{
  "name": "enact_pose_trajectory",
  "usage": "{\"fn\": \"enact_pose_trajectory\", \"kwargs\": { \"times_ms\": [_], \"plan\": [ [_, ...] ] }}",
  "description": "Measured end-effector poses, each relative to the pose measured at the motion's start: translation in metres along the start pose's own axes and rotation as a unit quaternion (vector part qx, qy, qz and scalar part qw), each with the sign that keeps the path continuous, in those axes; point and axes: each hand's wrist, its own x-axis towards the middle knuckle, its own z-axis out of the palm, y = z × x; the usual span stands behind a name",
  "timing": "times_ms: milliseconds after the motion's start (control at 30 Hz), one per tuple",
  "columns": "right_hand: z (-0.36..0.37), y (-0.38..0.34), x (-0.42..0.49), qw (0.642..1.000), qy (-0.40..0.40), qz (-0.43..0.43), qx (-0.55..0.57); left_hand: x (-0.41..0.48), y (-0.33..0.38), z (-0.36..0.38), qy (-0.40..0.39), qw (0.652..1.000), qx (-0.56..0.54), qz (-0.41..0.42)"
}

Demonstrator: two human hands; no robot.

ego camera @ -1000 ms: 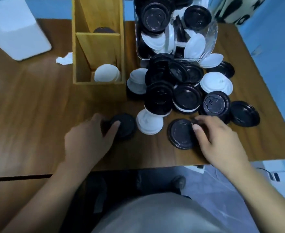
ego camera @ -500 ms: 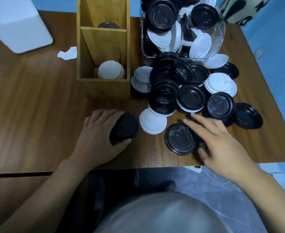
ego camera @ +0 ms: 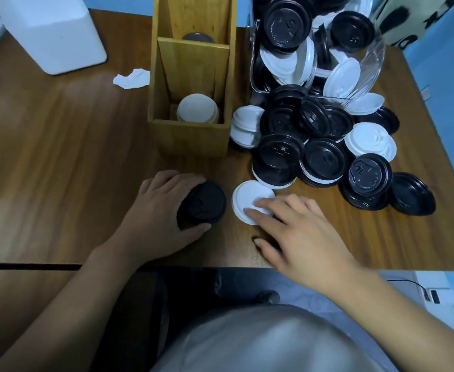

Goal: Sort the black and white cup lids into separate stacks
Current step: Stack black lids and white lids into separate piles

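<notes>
Black and white cup lids [ego camera: 322, 157] spill in a mixed heap from a tipped clear jar [ego camera: 373, 63] across the wooden table [ego camera: 59, 157]. I see the left hand [ego camera: 156, 216] curled round a black lid [ego camera: 203, 204] in front of the wooden holder [ego camera: 193, 138], gripping it by the rim. The right hand [ego camera: 301, 237] lies flat, fingers [ego camera: 268, 204] straight, resting on 1 white lid [ego camera: 247, 196] just beside it.

One left hand [ego camera: 156, 210], one right hand [ego camera: 301, 237], one wooden holder [ego camera: 193, 138], one clear jar [ego camera: 373, 63], one paper scrap [ego camera: 132, 79], lids [ego camera: 322, 159] piled beyond counting
</notes>
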Motion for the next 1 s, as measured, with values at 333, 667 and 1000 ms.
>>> {"fn": "enact_pose_trajectory", "kwargs": {
  "times_ms": [333,667,1000],
  "plan": [
    [0.001,-0.005,0.02,0.999,-0.02,0.018,0.04,0.0,-0.007,-0.001,0.012,1.0,-0.014,-0.006],
    [-0.022,0.04,0.048,0.988,0.018,0.152,0.037,0.0,-0.009,0.002,0.031,0.999,-0.018,0.006],
    [-0.071,0.03,0.071,0.97,0.076,0.134,0.185,0.0,-0.008,-0.002,0.025,0.998,-0.051,-0.01]
  ]
}}
